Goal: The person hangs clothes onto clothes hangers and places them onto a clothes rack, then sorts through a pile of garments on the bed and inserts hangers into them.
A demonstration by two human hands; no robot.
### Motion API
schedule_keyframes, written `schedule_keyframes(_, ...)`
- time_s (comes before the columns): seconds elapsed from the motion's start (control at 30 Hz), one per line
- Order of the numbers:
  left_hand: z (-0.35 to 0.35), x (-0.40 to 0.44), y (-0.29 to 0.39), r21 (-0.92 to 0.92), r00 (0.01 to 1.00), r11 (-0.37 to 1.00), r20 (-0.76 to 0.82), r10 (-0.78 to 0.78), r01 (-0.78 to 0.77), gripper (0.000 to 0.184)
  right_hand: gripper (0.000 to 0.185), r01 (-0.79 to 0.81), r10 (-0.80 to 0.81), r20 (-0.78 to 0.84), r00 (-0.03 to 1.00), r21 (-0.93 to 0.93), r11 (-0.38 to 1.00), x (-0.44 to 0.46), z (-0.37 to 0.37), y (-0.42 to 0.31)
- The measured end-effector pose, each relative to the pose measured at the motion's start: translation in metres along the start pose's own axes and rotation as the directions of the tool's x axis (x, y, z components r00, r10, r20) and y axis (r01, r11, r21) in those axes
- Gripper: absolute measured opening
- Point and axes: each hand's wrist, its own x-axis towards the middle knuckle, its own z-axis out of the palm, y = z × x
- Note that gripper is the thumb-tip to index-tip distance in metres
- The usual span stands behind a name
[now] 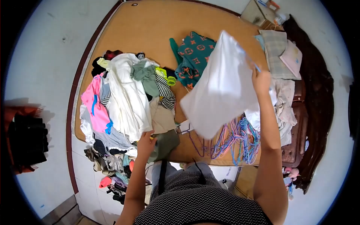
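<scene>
My right hand (260, 80) is raised over the right part of the bed, closed on a blue plastic clothes hanger (258, 68). From that hanger a white garment (225, 86) hangs down in front of the bed; it hides most of the hanger. My left hand (146, 143) is low at the near edge of a clothes heap. Its fingers are bent at the lower hem of a long white garment (127, 97) lying on top of the heap. A grey-green cloth (165, 145) lies just right of that hand.
Pink clothing (93, 97) and striped clothing (165, 92) lie in the heap. Beyond it is a green patterned garment (195, 54). Coloured hangers (240, 138) are piled at the bed's (150, 26) front edge. Folded cloths (275, 52) lie at the right; more clothing (116, 180) hangs below the left front edge.
</scene>
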Motion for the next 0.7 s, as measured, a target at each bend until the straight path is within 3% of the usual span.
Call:
schedule_keyframes(0.03,0.001,0.001,-0.007,-0.001,0.999,1.000,0.031,-0.023,0.023,0.034,0.023,-0.003,0.003,0.012,1.000,-0.003,1.000,0.013,0.005,-0.005)
schedule_keyframes(0.1,0.008,0.007,-0.023,0.041,0.999,0.999,0.052,0.000,-0.002,0.031,0.015,0.179,-0.145,-0.349,0.926,0.065,0.982,0.041,-0.001,-0.040)
schedule_keyframes(0.13,0.014,0.011,-0.030,0.038,0.998,0.999,0.067,-0.005,0.002,0.031,0.015,0.175,-0.145,-0.334,0.931,0.060,0.983,0.043,0.014,-0.045)
schedule_keyframes(0.2,0.023,0.020,-0.041,0.065,0.990,0.996,0.123,-0.062,0.054,0.031,0.025,0.263,-0.222,-0.240,0.945,0.157,0.952,0.038,0.052,-0.052)
schedule_keyframes(0.27,0.027,0.032,-0.043,0.084,0.982,0.995,0.174,-0.074,0.060,0.029,0.024,0.342,-0.306,-0.162,0.938,0.297,0.892,0.022,0.092,-0.073)
schedule_keyframes(0.3,0.028,0.037,-0.040,0.069,0.972,0.994,0.212,-0.100,0.088,0.030,0.025,0.343,-0.339,-0.066,0.939,0.272,0.899,0.006,0.123,-0.078)
schedule_keyframes(0.37,0.043,0.046,-0.057,0.100,0.959,0.991,0.259,-0.113,0.090,0.032,0.024,0.262,-0.329,0.204,0.922,0.298,0.918,-0.034,0.192,-0.083)
schedule_keyframes(0.43,0.052,0.050,-0.063,0.098,0.953,0.991,0.279,-0.116,0.092,0.032,0.020,0.107,-0.289,0.522,0.803,0.351,0.930,-0.086,0.273,-0.079)
schedule_keyframes(0.53,0.065,0.047,-0.076,0.118,0.906,0.979,0.373,-0.202,0.169,0.033,0.019,0.080,-0.312,0.641,0.701,0.365,0.928,-0.160,0.352,-0.081)
schedule_keyframes(0.6,0.073,0.041,-0.084,0.172,0.862,0.966,0.441,-0.250,0.192,0.033,0.021,0.108,-0.204,0.751,0.628,0.175,0.979,-0.193,0.376,-0.093)
schedule_keyframes(0.63,0.075,0.038,-0.088,0.153,0.852,0.968,0.460,-0.249,0.200,0.034,0.021,0.099,-0.199,0.762,0.616,0.175,0.980,-0.205,0.387,-0.096)
schedule_keyframes(0.7,0.080,0.032,-0.093,0.166,0.829,0.959,0.484,-0.281,0.228,0.034,0.025,0.184,-0.162,0.681,0.714,0.041,0.982,-0.216,0.395,-0.102)
